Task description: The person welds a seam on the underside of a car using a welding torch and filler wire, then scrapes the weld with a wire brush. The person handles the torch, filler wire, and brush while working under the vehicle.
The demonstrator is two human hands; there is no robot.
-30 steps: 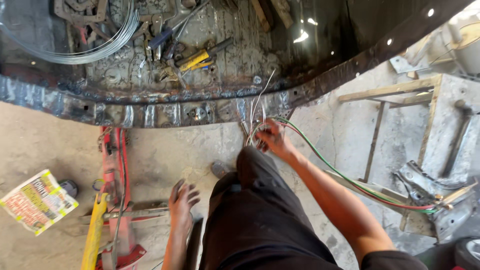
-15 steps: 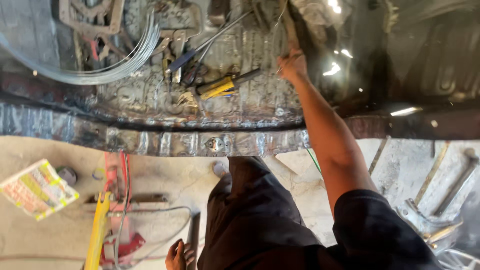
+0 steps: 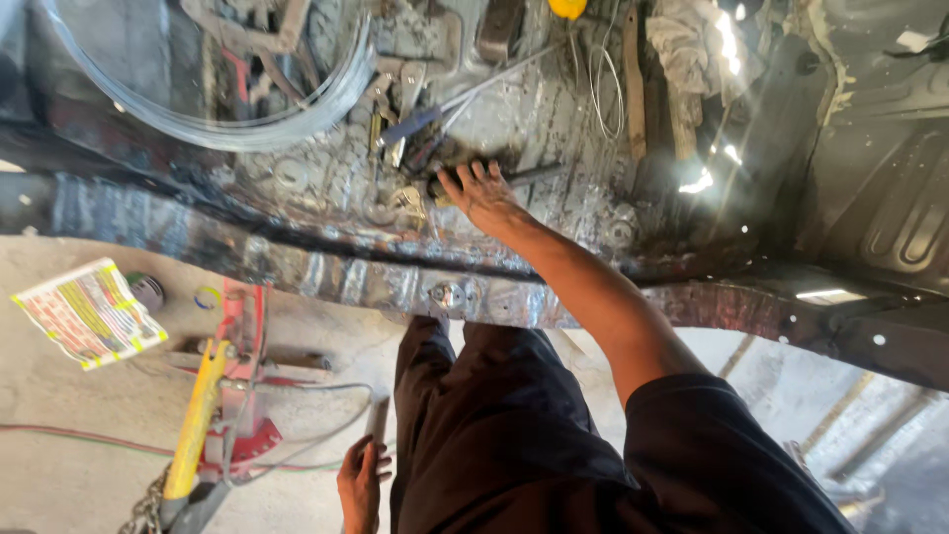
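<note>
Now the right hand (image 3: 481, 190) reached over the metal floor (image 3: 554, 119), fingers closed around a dark tool handle (image 3: 514, 174) among scattered tools. The left hand (image 3: 360, 482) hung low, gripping a thin grey rod (image 3: 376, 420).

1 printed package (image 3: 87, 312) lies flat on the bare concrete floor, far out to the left of the left hand (image 3: 360, 485) and higher in the frame than it, well apart from the right hand (image 3: 481, 190), which reaches up onto the dark metal floor pan. The package is a flat rectangle, tilted so its long side runs down toward the right. Its face is mostly yellow and white, with red edging and small patches of green and blue print. Just beside its upper right corner sits a small round dark container (image 3: 147, 290). No signs or screens show.
</note>
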